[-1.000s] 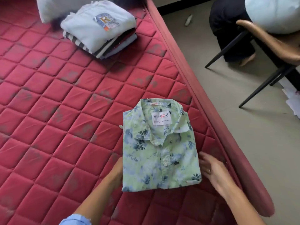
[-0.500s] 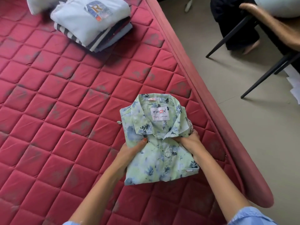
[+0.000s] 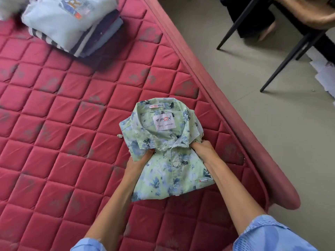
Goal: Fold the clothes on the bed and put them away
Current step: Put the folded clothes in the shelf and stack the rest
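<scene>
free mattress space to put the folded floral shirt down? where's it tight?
Bare mattress spreads left of the floral shirt, between the hands and the clothes stack at the top left; a bare strip also runs right of the stack. Tight on the right: the right hand sits near the bed edge. A small metal bit lies beside the collar.

A bedroom in a home: a red quilted mattress [image 3: 72,124] with a stack of folded clothes [image 3: 72,24], and a chair [image 3: 290,24] on the floor [image 3: 235,78] beside it.
</scene>
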The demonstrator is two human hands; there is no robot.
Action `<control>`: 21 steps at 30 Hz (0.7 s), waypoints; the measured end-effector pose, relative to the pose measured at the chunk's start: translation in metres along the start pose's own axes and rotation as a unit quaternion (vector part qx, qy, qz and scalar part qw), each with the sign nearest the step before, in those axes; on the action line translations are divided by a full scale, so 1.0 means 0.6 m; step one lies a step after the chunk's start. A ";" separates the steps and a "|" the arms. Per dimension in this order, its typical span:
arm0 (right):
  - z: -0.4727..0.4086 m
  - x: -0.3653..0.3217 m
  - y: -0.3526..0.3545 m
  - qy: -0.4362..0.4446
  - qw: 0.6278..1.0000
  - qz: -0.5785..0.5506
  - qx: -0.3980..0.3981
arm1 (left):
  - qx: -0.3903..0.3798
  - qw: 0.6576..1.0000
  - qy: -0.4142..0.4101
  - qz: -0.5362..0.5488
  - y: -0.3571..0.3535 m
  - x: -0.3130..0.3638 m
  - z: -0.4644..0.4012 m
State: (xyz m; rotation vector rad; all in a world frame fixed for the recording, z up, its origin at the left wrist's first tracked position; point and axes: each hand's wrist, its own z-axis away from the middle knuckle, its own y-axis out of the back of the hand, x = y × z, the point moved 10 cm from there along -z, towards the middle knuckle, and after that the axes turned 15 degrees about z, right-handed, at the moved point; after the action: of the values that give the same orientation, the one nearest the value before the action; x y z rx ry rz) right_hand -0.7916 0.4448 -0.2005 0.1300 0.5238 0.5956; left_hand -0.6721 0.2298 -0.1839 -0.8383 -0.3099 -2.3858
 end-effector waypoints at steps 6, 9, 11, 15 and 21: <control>0.086 0.102 0.012 -0.039 0.991 -0.124 -0.015 | -0.073 0.996 0.014 -0.039 -0.023 -0.022 0.056; 0.147 0.184 0.040 -0.054 0.981 -0.185 0.032 | -0.139 0.987 -0.002 -0.085 -0.062 -0.035 0.103; 0.188 0.234 0.067 -0.053 0.968 -0.233 0.072 | -0.177 0.979 -0.005 -0.106 -0.097 -0.043 0.137; 0.266 0.304 0.136 -0.042 0.943 -0.293 0.151 | -0.254 0.951 -0.028 -0.176 -0.189 -0.045 0.209; 0.406 0.431 0.255 -0.038 0.880 -0.402 0.250 | -0.367 0.886 -0.058 -0.276 -0.364 -0.088 0.334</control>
State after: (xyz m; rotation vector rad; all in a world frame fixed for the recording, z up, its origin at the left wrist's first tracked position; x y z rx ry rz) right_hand -0.5634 0.7248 -0.0619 0.4000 0.5904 -0.3724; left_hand -0.6699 0.5076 -0.0674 -1.3731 0.4135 -3.0420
